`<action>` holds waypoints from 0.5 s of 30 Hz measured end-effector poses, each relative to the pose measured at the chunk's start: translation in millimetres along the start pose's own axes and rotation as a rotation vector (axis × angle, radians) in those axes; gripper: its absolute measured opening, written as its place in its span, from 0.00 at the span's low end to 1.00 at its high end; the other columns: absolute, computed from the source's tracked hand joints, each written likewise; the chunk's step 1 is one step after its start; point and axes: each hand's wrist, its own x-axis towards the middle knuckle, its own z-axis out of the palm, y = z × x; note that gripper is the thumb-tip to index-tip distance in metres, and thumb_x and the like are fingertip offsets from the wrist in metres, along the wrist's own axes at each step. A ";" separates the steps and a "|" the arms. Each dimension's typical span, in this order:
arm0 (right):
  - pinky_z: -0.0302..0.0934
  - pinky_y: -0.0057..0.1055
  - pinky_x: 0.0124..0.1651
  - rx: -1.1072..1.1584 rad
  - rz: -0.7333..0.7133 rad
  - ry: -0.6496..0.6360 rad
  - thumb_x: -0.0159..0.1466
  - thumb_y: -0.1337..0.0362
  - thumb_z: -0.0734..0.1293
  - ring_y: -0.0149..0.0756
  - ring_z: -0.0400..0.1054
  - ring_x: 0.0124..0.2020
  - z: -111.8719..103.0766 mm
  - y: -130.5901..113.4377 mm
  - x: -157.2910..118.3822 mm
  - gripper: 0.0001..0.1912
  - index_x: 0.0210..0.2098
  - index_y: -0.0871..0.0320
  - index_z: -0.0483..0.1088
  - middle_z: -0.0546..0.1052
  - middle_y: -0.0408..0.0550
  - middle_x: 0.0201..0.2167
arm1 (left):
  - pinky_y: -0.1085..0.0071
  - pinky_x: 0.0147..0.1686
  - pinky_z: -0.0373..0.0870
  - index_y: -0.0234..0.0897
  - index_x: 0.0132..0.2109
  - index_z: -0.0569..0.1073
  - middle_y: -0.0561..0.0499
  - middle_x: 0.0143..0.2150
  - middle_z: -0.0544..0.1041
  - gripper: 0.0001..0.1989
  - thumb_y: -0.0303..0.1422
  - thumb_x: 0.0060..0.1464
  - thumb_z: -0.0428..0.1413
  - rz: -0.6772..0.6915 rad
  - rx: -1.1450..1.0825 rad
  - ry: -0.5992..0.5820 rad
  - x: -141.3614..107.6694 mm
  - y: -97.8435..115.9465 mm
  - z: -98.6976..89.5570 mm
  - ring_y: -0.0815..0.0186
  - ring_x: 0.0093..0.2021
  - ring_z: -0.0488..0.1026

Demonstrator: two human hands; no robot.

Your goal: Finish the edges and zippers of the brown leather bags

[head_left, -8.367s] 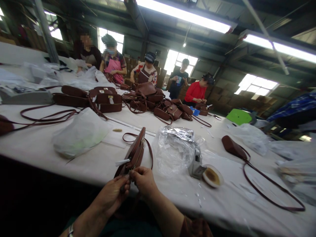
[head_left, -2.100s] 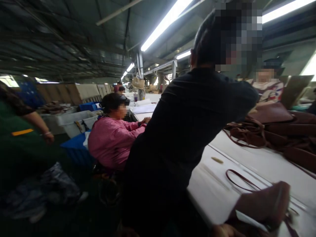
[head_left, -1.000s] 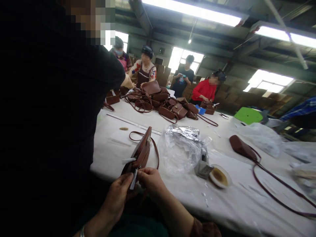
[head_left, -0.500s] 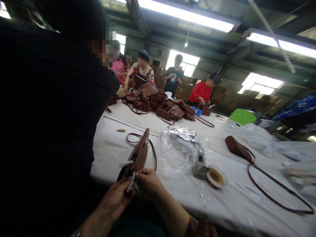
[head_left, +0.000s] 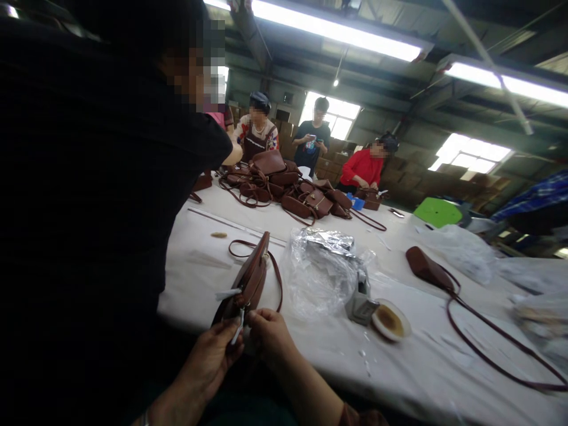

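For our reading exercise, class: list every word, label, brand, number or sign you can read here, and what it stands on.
No text can be read.
White strips on the near brown bag: no lettering can be made out.
Dark T-shirt in the background: its print is too small and blurred.
Grey object beside the dish: any marking is too blurred to tell.

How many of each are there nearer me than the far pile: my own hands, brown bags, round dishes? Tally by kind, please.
Own hands: 2 (left hand, right hand)
Brown bags: 2 (bag at the hands, bag lying to the right)
Round dishes: 1 (dish with a brown middle)
Total: 5
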 end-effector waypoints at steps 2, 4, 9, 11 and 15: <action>0.48 0.22 0.19 -0.037 -0.049 -0.062 0.49 0.48 0.74 0.22 0.56 0.14 0.2 -5.1 -5.6 0.24 0.29 0.65 0.74 0.67 0.38 0.13 | 0.76 0.24 0.74 0.29 0.34 0.77 0.49 0.28 0.76 0.02 0.23 0.51 0.62 0.021 0.020 -0.014 0.1 -1.5 -0.3 0.70 0.26 0.74; 0.50 0.23 0.21 -0.073 -0.078 -0.090 0.48 0.48 0.75 0.23 0.59 0.16 1.8 -8.4 -6.8 0.25 0.32 0.65 0.76 0.70 0.41 0.16 | 0.75 0.26 0.75 0.29 0.36 0.77 0.47 0.31 0.77 0.03 0.23 0.52 0.61 0.036 0.021 -0.027 0.4 -3.5 -1.8 0.69 0.29 0.75; 0.55 0.24 0.24 0.087 0.011 -0.182 0.44 0.51 0.78 0.27 0.64 0.18 5.0 -6.5 1.9 0.23 0.29 0.65 0.76 0.73 0.43 0.18 | 0.76 0.24 0.73 0.30 0.39 0.77 0.49 0.31 0.76 0.05 0.22 0.52 0.60 -0.014 -0.054 -0.056 2.9 -7.6 -9.1 0.71 0.26 0.74; 0.58 0.25 0.26 0.207 0.063 -0.245 0.42 0.54 0.79 0.28 0.65 0.20 5.8 -5.8 3.9 0.21 0.27 0.65 0.74 0.73 0.44 0.19 | 0.77 0.22 0.71 0.30 0.38 0.76 0.51 0.29 0.75 0.05 0.22 0.51 0.60 -0.065 -0.082 -0.049 3.5 -6.6 -10.1 0.73 0.24 0.72; 0.57 0.25 0.26 0.336 0.119 -0.309 0.42 0.60 0.79 0.28 0.64 0.20 8.9 -8.7 2.2 0.18 0.25 0.64 0.72 0.71 0.43 0.17 | 0.78 0.21 0.71 0.29 0.37 0.75 0.52 0.27 0.74 0.06 0.21 0.49 0.62 -0.180 -0.102 -0.053 0.6 0.4 -6.5 0.74 0.21 0.71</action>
